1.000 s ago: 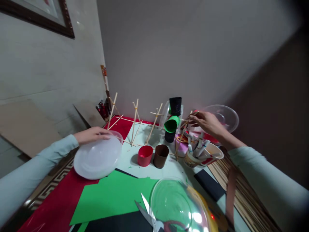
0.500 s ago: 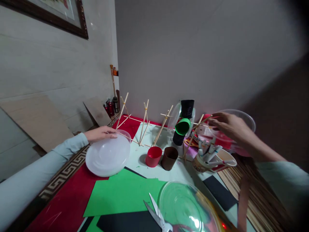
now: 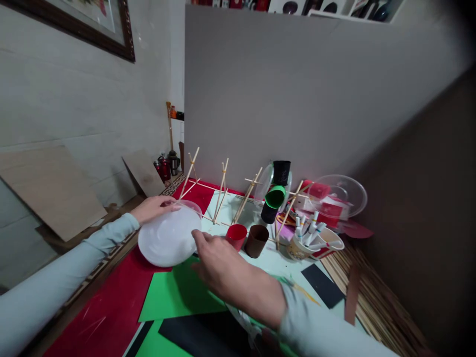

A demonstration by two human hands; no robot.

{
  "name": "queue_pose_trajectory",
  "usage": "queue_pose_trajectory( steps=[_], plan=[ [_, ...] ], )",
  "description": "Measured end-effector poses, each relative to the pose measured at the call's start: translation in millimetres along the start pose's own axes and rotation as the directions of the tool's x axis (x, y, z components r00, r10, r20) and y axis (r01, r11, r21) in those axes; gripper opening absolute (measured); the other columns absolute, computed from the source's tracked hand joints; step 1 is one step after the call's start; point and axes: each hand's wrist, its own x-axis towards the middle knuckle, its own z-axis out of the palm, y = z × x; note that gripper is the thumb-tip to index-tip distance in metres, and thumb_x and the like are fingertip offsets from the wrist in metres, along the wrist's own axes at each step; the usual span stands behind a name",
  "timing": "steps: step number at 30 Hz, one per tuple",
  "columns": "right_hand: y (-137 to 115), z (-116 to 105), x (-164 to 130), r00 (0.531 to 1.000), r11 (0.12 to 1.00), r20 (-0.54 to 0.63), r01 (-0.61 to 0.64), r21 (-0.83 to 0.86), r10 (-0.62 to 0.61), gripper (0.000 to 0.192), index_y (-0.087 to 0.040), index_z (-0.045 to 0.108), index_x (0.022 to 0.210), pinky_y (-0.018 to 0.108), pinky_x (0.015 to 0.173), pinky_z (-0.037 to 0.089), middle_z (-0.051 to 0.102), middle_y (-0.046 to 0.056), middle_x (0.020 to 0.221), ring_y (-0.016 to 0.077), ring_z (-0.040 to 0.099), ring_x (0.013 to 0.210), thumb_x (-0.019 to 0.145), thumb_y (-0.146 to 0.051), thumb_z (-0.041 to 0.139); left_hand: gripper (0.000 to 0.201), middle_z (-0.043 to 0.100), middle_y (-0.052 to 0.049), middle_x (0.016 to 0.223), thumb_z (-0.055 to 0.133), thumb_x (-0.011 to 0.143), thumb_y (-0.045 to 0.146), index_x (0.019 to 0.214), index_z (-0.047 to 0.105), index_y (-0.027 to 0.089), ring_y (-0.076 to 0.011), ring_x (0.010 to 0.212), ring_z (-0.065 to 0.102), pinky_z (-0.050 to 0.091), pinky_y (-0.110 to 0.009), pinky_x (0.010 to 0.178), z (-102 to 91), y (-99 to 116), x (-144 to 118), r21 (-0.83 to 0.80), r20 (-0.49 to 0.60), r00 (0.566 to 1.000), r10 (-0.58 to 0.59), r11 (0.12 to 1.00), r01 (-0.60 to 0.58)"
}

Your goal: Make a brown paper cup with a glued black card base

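Pale wooden thin-stick frame [image 3: 245, 198], upright. White translucent round plastic dish [image 3: 165, 240], tilted, before frame's left end. Right hand [image 3: 226, 267] in front of frame, fingers part-curled by dish's edge; cannot tell if touching. Left hand [image 3: 154, 209], left of frame, closed on dish's far rim. Brown round paper-like cup [image 3: 256, 243], red round paper-like cup [image 3: 238, 235] just before frame.

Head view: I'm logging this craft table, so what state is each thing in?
Plastic disc: rim held by the left hand
Right hand: beside disc, contact unclear
Red cup: upright, open
Brown cup: upright, open
Green tube: tipped, mouth showing
Marker cup: filled
Stick frame: standing
Black card: flat
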Motion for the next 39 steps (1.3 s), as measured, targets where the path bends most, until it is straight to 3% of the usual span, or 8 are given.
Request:
queue_pose_trajectory(
  steps=[3, 9, 17, 20, 23, 32, 35, 39],
  plan=[
    [-3, 15, 28, 1.0, 0.998, 0.014, -0.014, -0.067, 0.015, 0.046, -0.003, 0.055, 0.128, 0.051, 0.082, 0.06, 0.068, 0.028, 0.117, 0.0354, 0.069, 0.102, 0.083, -0.006, 0.065, 0.032, 0.067, -0.009, 0.125, 0.064, 0.096, 0.041, 0.118, 0.067, 0.017, -0.0273, 0.113, 0.065, 0.055, -0.05, 0.097, -2.4, -3, -2, -0.018, -0.057, 0.998, -0.014, 1.0, 0.013],
    [6, 21, 41, 0.999, 0.995, 0.015, -0.045, -0.089, 0.047, 0.041, -0.009, 0.057, 0.127, 0.05, 0.086, 0.06, 0.059, 0.023, 0.135, 0.0329, 0.068, 0.109, 0.089, -0.018, 0.069, 0.033, 0.067, -0.009, 0.127, 0.064, 0.096, 0.04, 0.119, 0.066, 0.017, -0.0286, 0.114, 0.065, 0.055, -0.05, 0.098, -3.2, -20, -3, -0.168, -0.1, 0.992, -0.082, 0.984, 0.065],
    [13, 30, 39, 0.994, 0.991, -0.003, -0.108, 0.074, 0.109, 0.042, -0.011, 0.05, 0.128, 0.055, 0.086, 0.057, 0.032, 0.035, 0.158, 0.0392, 0.071, 0.108, 0.09, -0.019, 0.065, 0.037, 0.067, -0.01, 0.123, 0.063, 0.097, 0.041, 0.124, 0.063, 0.016, -0.0249, 0.104, 0.068, 0.059, -0.046, 0.089, 9.5, -26, -3, -0.527, 0.001, 0.983, -0.183, 0.835, 0.156],
    [18, 35, 41, 0.987, 0.971, 0.001, -0.157, 0.18, 0.159, 0.057, -0.008, 0.044, 0.138, 0.056, 0.091, 0.054, 0.024, 0.04, 0.159, 0.0424, 0.068, 0.115, 0.088, -0.02, 0.068, 0.037, 0.067, -0.01, 0.12, 0.061, 0.098, 0.042, 0.125, 0.061, 0.017, -0.0224, 0.098, 0.069, 0.06, -0.043, 0.084, 12.0, -22, -3, -0.636, 0.055, 0.978, -0.201, 0.748, 0.189],
    [26, 41, 46, 0.981, 0.931, 0.011, -0.186, 0.313, 0.192, 0.076, -0.011, 0.034, 0.149, 0.054, 0.097, 0.052, 0.03, 0.036, 0.158, 0.041, 0.063, 0.124, 0.086, -0.03, 0.072, 0.037, 0.068, -0.009, 0.118, 0.061, 0.098, 0.043, 0.124, 0.062, 0.016, -0.0219, 0.097, 0.069, 0.06, -0.042, 0.082, 10.3, -19, -3, -0.688, 0.12, 0.967, -0.225, 0.684, 0.244],
    [47, 46, 58, 0.945, 0.714, 0.003, -0.25, 0.654, 0.328, 0.092, -0.017, 0.033, 0.154, 0.051, 0.115, 0.04, 0.05, 0.018, 0.151, 0.0346, 0.048, 0.14, 0.077, -0.027, 0.083, 0.035, 0.069, -0.008, 0.113, 0.062, 0.097, 0.043, 0.118, 0.065, 0.015, -0.0212, 0.093, 0.069, 0.06, -0.039, 0.08, 6.0, -25, -6, -0.662, 0.3, 0.885, -0.356, 0.59, 0.462],
    [51, 52, 59, 0.918, 0.598, 0.058, -0.302, 0.742, 0.391, 0.076, -0.018, 0.046, 0.147, 0.055, 0.107, 0.048, 0.057, 0.015, 0.143, 0.0339, 0.058, 0.129, 0.08, -0.026, 0.083, 0.036, 0.068, -0.008, 0.115, 0.062, 0.097, 0.043, 0.12, 0.064, 0.016, -0.0214, 0.094, 0.069, 0.06, -0.04, 0.08, 9.4, -23, -9, -0.674, 0.299, 0.886, -0.356, 0.578, 0.46],
    [46, 55, 61, 0.892, 0.387, 0.166, -0.342, 0.856, 0.421, 0.043, -0.019, 0.056, 0.138, 0.046, 0.09, 0.06, 0.062, 0.011, 0.133, 0.025, 0.068, 0.109, 0.098, -0.031, 0.067, 0.036, 0.069, -0.009, 0.115, 0.061, 0.098, 0.044, 0.12, 0.064, 0.015, -0.0215, 0.094, 0.069, 0.06, -0.04, 0.081, 11.9, -22, -13, -0.685, 0.286, 0.89, -0.356, 0.573, 0.449]
  ],
)
